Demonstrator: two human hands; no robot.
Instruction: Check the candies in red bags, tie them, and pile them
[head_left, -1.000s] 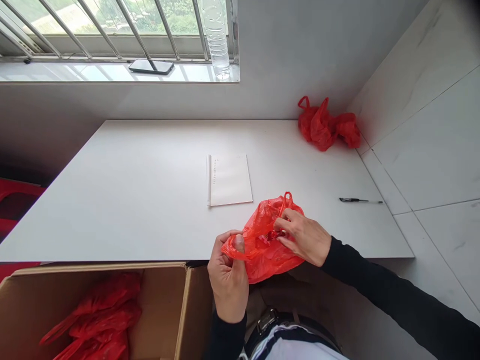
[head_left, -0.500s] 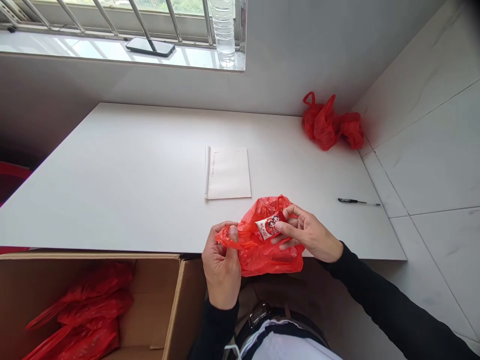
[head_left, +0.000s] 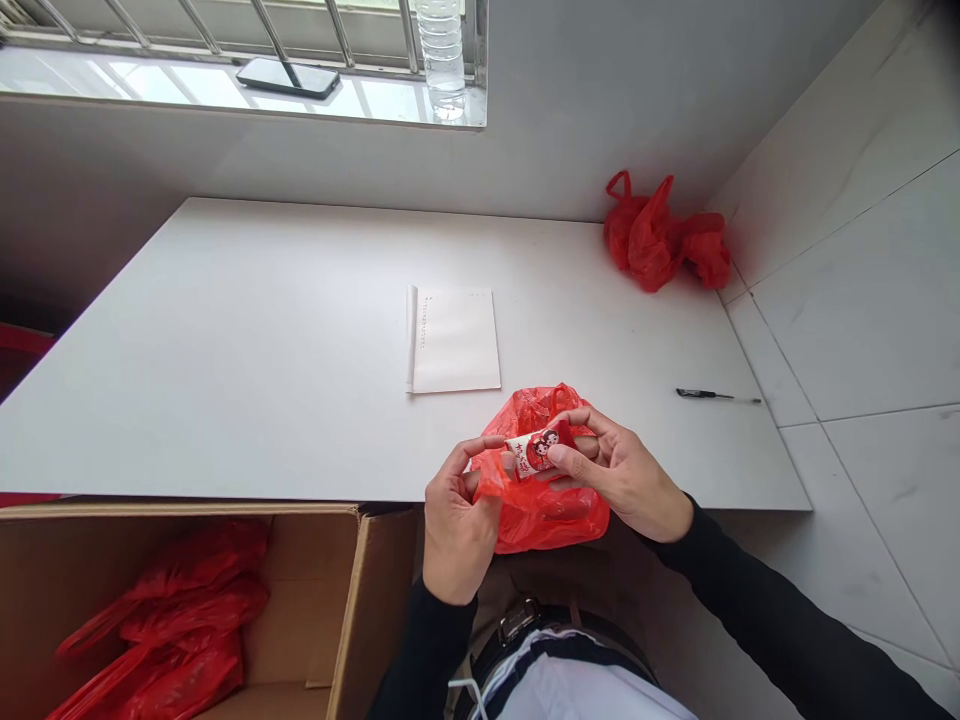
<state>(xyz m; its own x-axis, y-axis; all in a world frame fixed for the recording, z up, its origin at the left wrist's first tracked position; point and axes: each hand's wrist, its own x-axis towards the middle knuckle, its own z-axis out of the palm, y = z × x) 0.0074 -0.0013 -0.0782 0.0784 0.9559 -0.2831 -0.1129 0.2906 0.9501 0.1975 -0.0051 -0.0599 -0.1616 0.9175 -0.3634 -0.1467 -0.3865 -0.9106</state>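
In the head view, the right hand (head_left: 622,470) is pinching a small red-and-white printed packet (head_left: 536,450) between thumb and fingers, and that packet is sitting right over the open mouth of a thin red plastic bag (head_left: 555,525). The left hand (head_left: 459,525) is gripping the bag's rim, its index fingertip reaching the packet's pale end; whether it is pinching the packet too, I cannot tell.

Taking the packet as the dial's centre, a pale rectangular paper booklet (head_left: 455,342) is lying at eleven o'clock on the smooth white table (head_left: 262,330). Bunched red plastic bags (head_left: 649,240) are resting at one o'clock by the wall, and a slim black-and-clear pen (head_left: 705,394) is lying between two and three. Down at eight o'clock, an open brown cardboard box (head_left: 300,600) is holding crumpled red bags (head_left: 187,620).
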